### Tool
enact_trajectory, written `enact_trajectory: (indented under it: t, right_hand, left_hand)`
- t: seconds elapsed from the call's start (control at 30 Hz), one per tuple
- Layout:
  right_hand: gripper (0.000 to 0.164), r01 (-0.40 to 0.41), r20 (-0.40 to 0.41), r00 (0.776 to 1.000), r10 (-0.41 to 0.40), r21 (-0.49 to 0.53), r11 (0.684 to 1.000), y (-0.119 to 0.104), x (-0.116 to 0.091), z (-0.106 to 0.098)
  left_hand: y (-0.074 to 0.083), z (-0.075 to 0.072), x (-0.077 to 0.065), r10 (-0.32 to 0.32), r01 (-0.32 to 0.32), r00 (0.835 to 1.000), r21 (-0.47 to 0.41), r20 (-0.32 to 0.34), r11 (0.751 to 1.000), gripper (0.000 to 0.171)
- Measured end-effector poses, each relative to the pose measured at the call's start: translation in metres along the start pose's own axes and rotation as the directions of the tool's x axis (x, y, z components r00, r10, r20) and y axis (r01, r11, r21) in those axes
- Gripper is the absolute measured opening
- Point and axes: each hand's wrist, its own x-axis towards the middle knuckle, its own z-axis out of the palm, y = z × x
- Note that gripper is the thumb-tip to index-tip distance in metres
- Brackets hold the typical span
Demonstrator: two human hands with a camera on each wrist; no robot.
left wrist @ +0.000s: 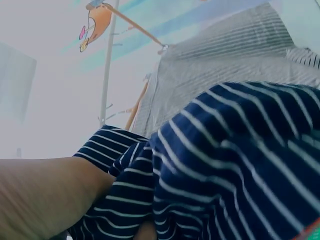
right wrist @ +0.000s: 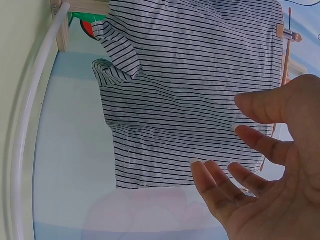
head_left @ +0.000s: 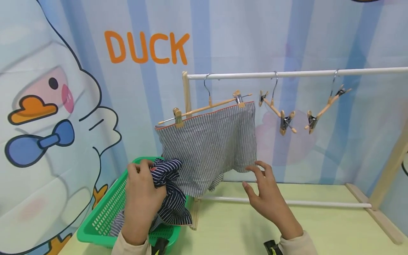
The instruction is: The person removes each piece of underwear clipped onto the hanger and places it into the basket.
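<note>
Striped grey-and-white shorts (head_left: 207,148) hang by their waistband from a wooden clip hanger (head_left: 210,105) on the white rail. My left hand (head_left: 141,198) grips a bunched navy garment with white stripes (head_left: 173,202) above the green basket (head_left: 92,223). In the left wrist view, folds of the navy cloth (left wrist: 225,150) fill the foreground and hide most of the fingers. Near the lower right edge of the hanging shorts is my right hand (head_left: 267,198), fingers spread and slightly bent, holding nothing. The right wrist view shows those fingers (right wrist: 215,192) in front of the striped cloth.
Two bare clip hangers (head_left: 275,109) (head_left: 326,109) hang farther right on the rail (head_left: 299,73). A lower white bar (head_left: 287,203) joins the wooden stand's feet. Another striped cloth (head_left: 118,223) lies in the basket. A duck-printed backdrop stands behind the pale green table (head_left: 236,226).
</note>
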Motion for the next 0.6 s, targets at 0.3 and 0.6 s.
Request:
enact_trajectory:
  t: [0.3, 0.6]
  right_hand:
    - [0.038, -0.006, 0.002, 1.0, 0.006, -0.012, 1.0, -0.001, 0.0, -0.005]
    - [0.042, -0.055, 0.035, 0.998, 0.056, -0.015, 0.998, 0.003, -0.002, -0.009]
  left_hand:
    - [-0.012, -0.005, 0.003, -0.061, 0.063, 0.998, 0.06, -0.034, 0.996, 0.063]
    - [-0.026, -0.001, 0.009, -0.095, 0.086, 0.993, 0.115, 0.072, 0.99, 0.071]
